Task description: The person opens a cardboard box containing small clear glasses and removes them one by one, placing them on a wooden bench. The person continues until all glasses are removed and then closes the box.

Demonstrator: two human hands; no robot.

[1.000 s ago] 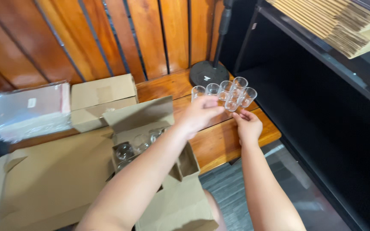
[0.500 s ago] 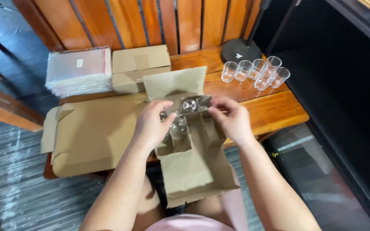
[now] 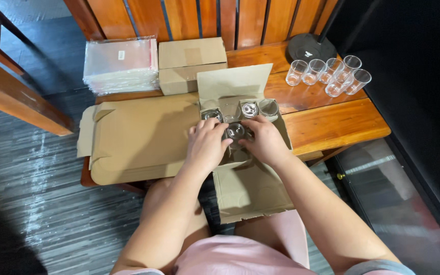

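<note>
- The left hand (image 3: 207, 145) and the right hand (image 3: 265, 141) reach into an open cardboard box (image 3: 240, 94) that sits at the front edge of a wooden bench (image 3: 332, 119).
- Both hands close around one clear glass (image 3: 236, 131) in the middle of the box — fingers curl in from either side, touching its rim and walls.
- Two more glasses stand upright in the box behind it: one at the back left (image 3: 211, 115), one at the back centre (image 3: 249, 109). A cardboard divider cell at the back right (image 3: 269, 108) sits beside them; I cannot tell what it holds.
- The box's rear flap stands up, and its front flap (image 3: 253, 196) hangs down over the person's lap.
- A large flattened cardboard sheet (image 3: 138, 140) lies on the bench just left of the box.
- Behind that, a closed cardboard box (image 3: 192, 63) sits beside a stack of clear plastic bags (image 3: 120, 63).
- At the bench's right end, five empty glasses (image 3: 327, 74) stand in a cluster — well apart from the hands, near a round black base (image 3: 310, 48).
</note>
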